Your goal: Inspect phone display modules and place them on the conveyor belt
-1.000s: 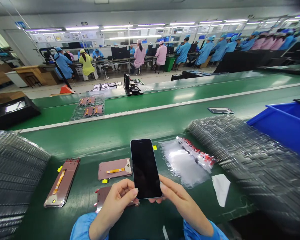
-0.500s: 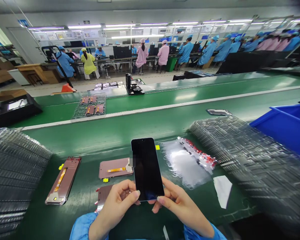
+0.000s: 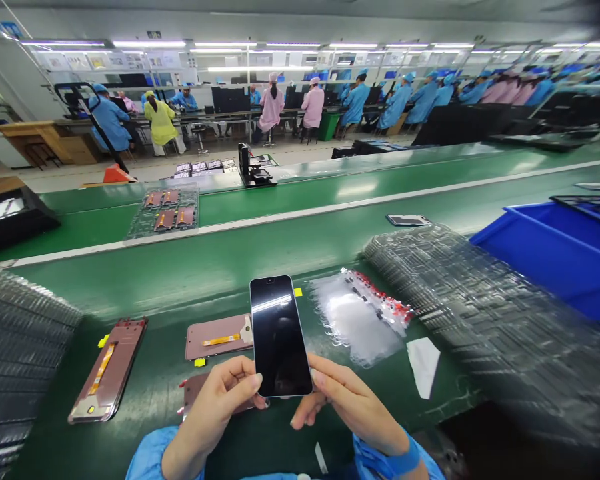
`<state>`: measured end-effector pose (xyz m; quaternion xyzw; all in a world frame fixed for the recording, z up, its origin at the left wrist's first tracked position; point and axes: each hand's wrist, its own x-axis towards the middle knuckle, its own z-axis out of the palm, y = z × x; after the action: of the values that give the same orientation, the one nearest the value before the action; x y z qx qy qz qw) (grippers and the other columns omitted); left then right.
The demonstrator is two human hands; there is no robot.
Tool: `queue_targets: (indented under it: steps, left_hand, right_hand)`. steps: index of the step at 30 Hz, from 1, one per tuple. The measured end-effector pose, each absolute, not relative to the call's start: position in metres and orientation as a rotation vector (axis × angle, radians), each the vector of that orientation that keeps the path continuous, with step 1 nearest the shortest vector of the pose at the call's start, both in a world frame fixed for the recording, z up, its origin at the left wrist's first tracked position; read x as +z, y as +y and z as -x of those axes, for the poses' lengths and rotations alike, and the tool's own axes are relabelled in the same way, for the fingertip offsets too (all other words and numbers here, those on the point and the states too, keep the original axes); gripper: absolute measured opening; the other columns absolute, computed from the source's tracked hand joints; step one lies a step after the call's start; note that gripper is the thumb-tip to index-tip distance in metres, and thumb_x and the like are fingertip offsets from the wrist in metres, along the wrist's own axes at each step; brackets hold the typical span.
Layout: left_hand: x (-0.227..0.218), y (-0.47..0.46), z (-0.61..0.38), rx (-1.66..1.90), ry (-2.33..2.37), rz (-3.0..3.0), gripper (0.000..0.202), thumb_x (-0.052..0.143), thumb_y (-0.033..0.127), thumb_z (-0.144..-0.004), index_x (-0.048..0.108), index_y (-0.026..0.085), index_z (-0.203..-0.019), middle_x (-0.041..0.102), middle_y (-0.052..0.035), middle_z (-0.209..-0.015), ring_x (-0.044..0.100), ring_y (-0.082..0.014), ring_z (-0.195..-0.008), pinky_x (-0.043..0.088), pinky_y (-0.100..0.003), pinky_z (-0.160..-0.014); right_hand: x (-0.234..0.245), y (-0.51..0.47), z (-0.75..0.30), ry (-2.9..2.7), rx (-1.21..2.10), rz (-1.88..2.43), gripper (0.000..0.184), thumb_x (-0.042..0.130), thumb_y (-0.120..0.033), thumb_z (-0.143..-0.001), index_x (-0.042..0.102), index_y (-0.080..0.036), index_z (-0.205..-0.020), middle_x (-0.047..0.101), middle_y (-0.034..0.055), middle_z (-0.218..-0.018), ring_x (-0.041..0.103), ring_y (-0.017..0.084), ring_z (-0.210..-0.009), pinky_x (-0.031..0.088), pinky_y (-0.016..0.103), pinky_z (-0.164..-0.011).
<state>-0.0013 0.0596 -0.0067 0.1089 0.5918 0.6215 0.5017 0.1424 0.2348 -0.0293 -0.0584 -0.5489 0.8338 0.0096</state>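
Note:
A phone [image 3: 281,340] with a black glossy screen is held up in front of me, tilted, its screen toward me. My left hand [image 3: 225,393] pinches its lower left corner between thumb and fingers. At the lower right edge my right hand [image 3: 343,393] grips it, some fingers curled below. Behind the phone lies a pinkish-brown screen panel [image 3: 213,337] with an orange flex cable, its right end hidden. Another such panel [image 3: 195,390] is partly covered by my left hand. Further left, a stack of these panels [image 3: 105,373] rests on the green bench.
Clear plastic trays are piled at left [image 3: 20,360] and right [image 3: 460,293]. Thin transparent films [image 3: 355,320] with red tabs lie right of the phone, near a white paper scrap [image 3: 423,367]. A blue bin [image 3: 545,260] stands at right. Beyond runs a green conveyor [image 3: 320,197] carrying a tray of panels [image 3: 165,210].
The view has turned slightly right, so the surroundings sit further left. Both hands still hold the phone, whose tilt has changed; a bright light reflection now crosses its screen.

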Motion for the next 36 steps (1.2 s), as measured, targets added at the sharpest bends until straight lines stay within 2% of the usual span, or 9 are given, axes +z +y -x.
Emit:
queue_targets:
  steps: [5,10,15,18,25,29,31,33,36]
  left_hand:
    - [-0.005,0.059,0.003,1.481,1.447,-0.295,0.035,0.079,0.047,-0.070,0.063,0.016,-0.071,0.066,-0.0001,-0.064,0.061,-0.0117,-0.063,0.047,-0.023,-0.066]
    - [-0.010,0.060,0.000,1.530,1.502,-0.277,0.034,0.079,0.047,-0.070,0.065,0.016,-0.072,0.064,0.0012,-0.064,0.062,-0.0120,-0.063,0.050,-0.024,-0.066]
    - [-0.023,0.061,-0.004,1.556,1.510,-0.439,0.043,0.084,0.044,-0.064,0.071,0.018,-0.096,0.069,-0.0031,-0.080,0.063,-0.0144,-0.070,0.052,-0.025,-0.069]
    - [-0.026,0.062,-0.003,1.550,1.594,-0.443,0.037,0.081,0.042,-0.069,0.071,0.017,-0.093,0.064,0.0001,-0.069,0.061,-0.0126,-0.063,0.050,-0.023,-0.063]
    - [-0.015,0.065,0.007,1.485,1.507,-0.475,0.027,0.080,0.038,-0.072,0.067,0.015,-0.077,0.064,0.0015,-0.063,0.059,-0.0103,-0.060,0.048,-0.021,-0.061]
    - [-0.008,0.073,0.042,1.532,1.306,-0.483,0.049,0.084,0.043,-0.065,0.068,0.019,-0.104,0.074,-0.0061,-0.091,0.068,-0.0195,-0.079,0.055,-0.031,-0.076]
    - [-0.003,0.083,0.070,1.564,1.320,-0.388,0.057,0.082,0.043,-0.068,0.063,0.023,-0.117,0.074,-0.0070,-0.104,0.071,-0.0230,-0.085,0.058,-0.035,-0.077]
    - [0.001,0.097,0.099,1.522,1.378,-0.323,0.052,0.080,0.031,-0.072,0.062,0.022,-0.120,0.075,-0.0080,-0.104,0.072,-0.0234,-0.082,0.060,-0.035,-0.071]
    - [0.001,0.127,0.138,1.507,1.470,-0.319,0.041,0.076,0.010,-0.072,0.066,0.012,-0.112,0.076,-0.0113,-0.094,0.072,-0.0216,-0.074,0.061,-0.031,-0.063]
  right_hand:
    - [-0.029,0.233,-0.141,-1.758,2.563,0.172,0.045,0.049,-0.045,-0.098,0.053,-0.022,-0.137,0.076,0.0096,-0.097,0.076,0.021,-0.076,0.054,0.026,-0.061]
    - [-0.031,0.231,-0.139,-1.892,2.332,0.275,0.048,0.056,-0.046,-0.094,0.055,-0.018,-0.134,0.078,0.0084,-0.078,0.075,0.023,-0.075,0.056,0.032,-0.068]
    - [-0.032,0.227,-0.138,-1.886,2.188,0.412,0.044,0.055,-0.048,-0.094,0.062,-0.017,-0.123,0.078,0.0084,-0.079,0.074,0.024,-0.074,0.055,0.040,-0.078]
    - [-0.034,0.224,-0.137,-1.835,2.176,0.431,0.044,0.056,-0.050,-0.094,0.064,-0.018,-0.122,0.078,0.0068,-0.078,0.074,0.025,-0.075,0.053,0.043,-0.084]
    - [-0.035,0.224,-0.124,-1.740,2.253,0.397,0.045,0.056,-0.056,-0.092,0.069,-0.018,-0.112,0.075,0.0042,-0.075,0.073,0.021,-0.069,0.052,0.030,-0.067]
    - [-0.042,0.238,-0.112,-1.764,2.371,0.334,0.049,0.060,-0.060,-0.085,0.071,-0.014,-0.097,0.073,0.0044,-0.070,0.072,0.018,-0.065,0.048,0.024,-0.059]
    - [-0.051,0.249,-0.102,-1.803,2.409,0.319,0.053,0.065,-0.062,-0.079,0.072,-0.011,-0.090,0.072,0.0061,-0.067,0.072,0.018,-0.060,0.048,0.022,-0.053]
    - [-0.064,0.262,-0.091,-1.846,2.430,0.322,0.056,0.069,-0.064,-0.073,0.072,-0.010,-0.087,0.072,0.0084,-0.068,0.072,0.020,-0.058,0.048,0.022,-0.050]
    - [-0.090,0.282,-0.076,-1.841,2.327,0.451,0.068,0.063,-0.072,-0.071,0.068,-0.012,-0.102,0.074,0.0095,-0.075,0.071,0.019,-0.056,0.048,0.023,-0.048]
